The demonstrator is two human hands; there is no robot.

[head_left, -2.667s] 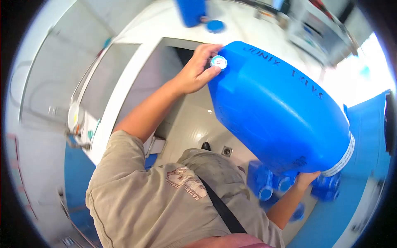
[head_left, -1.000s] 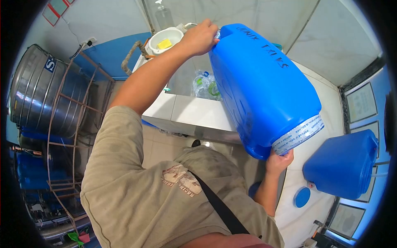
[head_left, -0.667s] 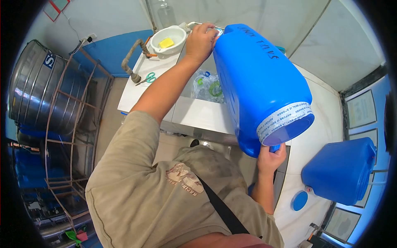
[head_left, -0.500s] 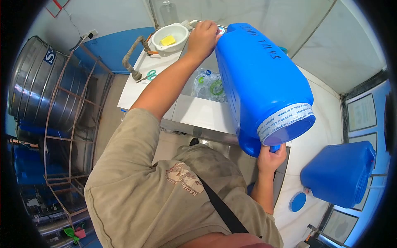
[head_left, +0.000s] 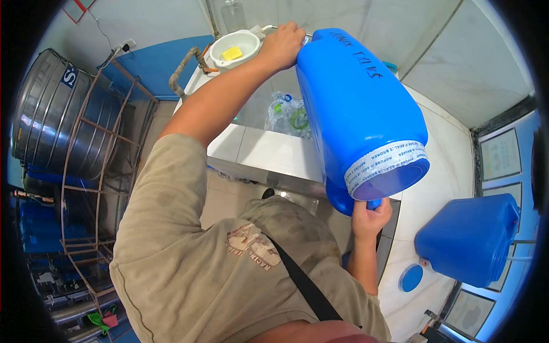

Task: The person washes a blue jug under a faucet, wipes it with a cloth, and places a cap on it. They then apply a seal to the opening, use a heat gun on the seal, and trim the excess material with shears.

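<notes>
A large blue plastic water jug [head_left: 360, 103] lies tilted over the sink, its round mouth end [head_left: 392, 177] toward me, wrapped in printed seal tape. Beneath that end, my right hand [head_left: 370, 218] is closed around the jug's handle. My left hand [head_left: 286, 46] reaches to the jug's far end, fingers curled beside a metal tap fitting [head_left: 307, 39]; exactly what they grip is hidden. In the sink [head_left: 254, 108], clear plastic with green and blue rings [head_left: 289, 114] lies left of the jug.
A white basin [head_left: 243, 43] with a yellow sponge [head_left: 231, 54] stands at the back left. On the tiled counter at right are another blue jug [head_left: 466, 240] and a blue round lid [head_left: 410, 278]. A metal rack [head_left: 91, 188] and steel tank [head_left: 48, 114] stand left.
The jug has shifted slightly left, and my right hand moved with it. My left hand has moved slightly up, while its forearm swung left across the counter, covering the scissors.
</notes>
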